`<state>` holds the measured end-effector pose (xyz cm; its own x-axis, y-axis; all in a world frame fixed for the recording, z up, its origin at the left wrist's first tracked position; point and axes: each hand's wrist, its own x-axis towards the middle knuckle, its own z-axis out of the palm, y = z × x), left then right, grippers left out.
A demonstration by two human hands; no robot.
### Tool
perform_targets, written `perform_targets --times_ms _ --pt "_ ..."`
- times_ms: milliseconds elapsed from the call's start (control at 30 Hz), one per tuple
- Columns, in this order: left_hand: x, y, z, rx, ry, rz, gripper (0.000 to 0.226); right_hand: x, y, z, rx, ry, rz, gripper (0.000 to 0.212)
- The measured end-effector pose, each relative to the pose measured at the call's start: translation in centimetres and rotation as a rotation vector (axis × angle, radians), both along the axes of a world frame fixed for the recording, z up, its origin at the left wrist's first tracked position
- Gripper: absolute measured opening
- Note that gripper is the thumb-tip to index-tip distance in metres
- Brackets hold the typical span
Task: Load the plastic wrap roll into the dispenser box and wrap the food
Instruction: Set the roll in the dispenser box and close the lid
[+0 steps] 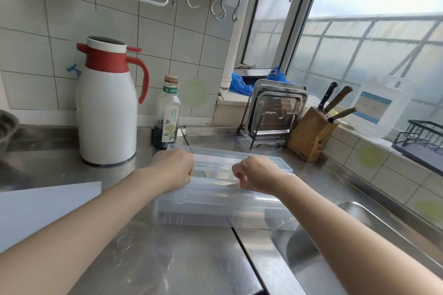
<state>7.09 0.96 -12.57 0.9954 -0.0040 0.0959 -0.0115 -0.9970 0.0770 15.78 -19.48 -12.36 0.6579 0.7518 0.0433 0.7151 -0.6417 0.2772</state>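
Observation:
A long clear plastic dispenser box (215, 208) lies across the steel counter in front of me, its transparent lid (230, 155) raised toward the back. My left hand (173, 167) is curled over the box's left end, fingers closed at its upper edge. My right hand (256, 172) is curled the same way near the box's right part. Both hands grip at the box where lid and body meet. I cannot make out a plastic wrap roll inside the box. No food is in view.
A white and red thermos jug (106, 103) and a dark sauce bottle (167, 112) stand behind the box. Steel trays in a rack (275, 110) and a wooden knife block (311, 134) are at the back right. A sink (335, 246) lies to the right, a white sheet (43, 208) to the left.

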Motion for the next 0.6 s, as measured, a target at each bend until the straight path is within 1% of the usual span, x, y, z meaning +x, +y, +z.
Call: perform_targets --times_ms 200,367,433,600 --pt "0.9 -2.7 -0.8 -0.209 -0.038 -0.053 0.023 0.4 -0.2 -0.6 0.07 0.023 -0.002 0.014" --pt "2.4 -4.9 -1.0 -0.474 -0.027 -0.062 0.022 0.4 -0.5 -0.8 0.122 0.037 -0.001 0.014" --pt "3.0 -5.4 -1.3 -0.51 0.001 -0.084 0.024 0.5 -0.6 -0.8 0.154 0.073 -0.012 0.014" --pt "3.8 -5.5 -1.7 -0.486 0.006 -0.106 0.023 0.4 -0.9 -1.0 0.221 0.115 -0.049 0.014"
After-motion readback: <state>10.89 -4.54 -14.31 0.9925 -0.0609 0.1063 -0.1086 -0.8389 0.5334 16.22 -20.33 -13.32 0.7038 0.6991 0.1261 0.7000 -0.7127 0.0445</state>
